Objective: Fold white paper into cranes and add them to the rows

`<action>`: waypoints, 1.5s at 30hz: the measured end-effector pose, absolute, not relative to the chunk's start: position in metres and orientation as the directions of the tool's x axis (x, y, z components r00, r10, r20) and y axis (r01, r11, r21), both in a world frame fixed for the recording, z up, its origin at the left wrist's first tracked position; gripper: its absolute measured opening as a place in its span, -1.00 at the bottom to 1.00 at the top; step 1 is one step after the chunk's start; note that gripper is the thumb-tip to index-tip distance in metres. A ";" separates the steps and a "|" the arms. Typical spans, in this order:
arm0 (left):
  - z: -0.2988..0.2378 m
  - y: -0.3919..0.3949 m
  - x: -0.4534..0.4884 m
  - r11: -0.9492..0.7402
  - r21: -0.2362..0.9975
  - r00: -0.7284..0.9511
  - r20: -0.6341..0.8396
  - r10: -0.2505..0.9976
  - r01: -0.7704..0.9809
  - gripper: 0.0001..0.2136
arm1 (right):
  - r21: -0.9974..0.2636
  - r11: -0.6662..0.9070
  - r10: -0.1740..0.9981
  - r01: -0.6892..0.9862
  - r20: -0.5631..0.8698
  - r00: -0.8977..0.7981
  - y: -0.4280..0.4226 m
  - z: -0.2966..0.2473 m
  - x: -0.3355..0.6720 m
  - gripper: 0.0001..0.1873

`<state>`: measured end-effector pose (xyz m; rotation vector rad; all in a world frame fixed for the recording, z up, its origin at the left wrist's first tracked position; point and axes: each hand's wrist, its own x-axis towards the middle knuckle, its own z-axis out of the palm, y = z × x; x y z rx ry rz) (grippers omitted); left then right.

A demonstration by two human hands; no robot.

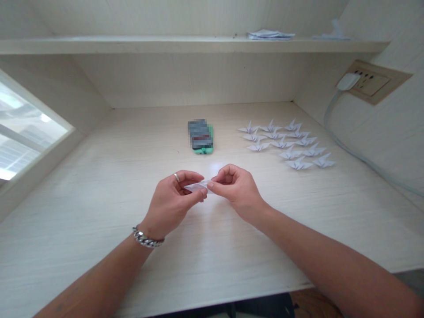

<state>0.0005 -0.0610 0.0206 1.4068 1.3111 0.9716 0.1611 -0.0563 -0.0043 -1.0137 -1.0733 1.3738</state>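
Between my two hands is a small folded piece of white paper, held just above the desk. My left hand, with a ring and a chain bracelet, pinches its left part between thumb and fingers. Thumb and forefinger of my right hand close on the right end, and the fingers hide part of the folds. To the right, several white paper cranes stand in loose rows on the desk.
A phone-like object with a green edge, its face blurred, lies beyond my hands. Folded papers rest on the shelf. A plug sits in the wall socket, its grey cable running down the right side of the desk.
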 end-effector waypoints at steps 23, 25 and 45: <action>0.018 -0.059 -0.001 0.045 0.999 0.166 -0.048 0.985 0.019 -0.75 | -0.983 0.026 0.997 -0.183 0.039 -0.068 -0.054 -0.008 0.166 -0.66; 0.019 -0.060 0.000 0.046 0.999 0.161 -0.049 0.986 0.021 -0.75 | -0.982 0.015 0.997 -0.187 0.029 -0.069 -0.053 -0.007 0.167 -0.66; 0.014 -0.059 -0.001 -0.020 0.981 0.159 -0.011 0.987 0.194 -0.79 | -0.987 -0.014 0.991 -0.160 0.008 -0.132 -0.051 -0.005 0.167 -0.65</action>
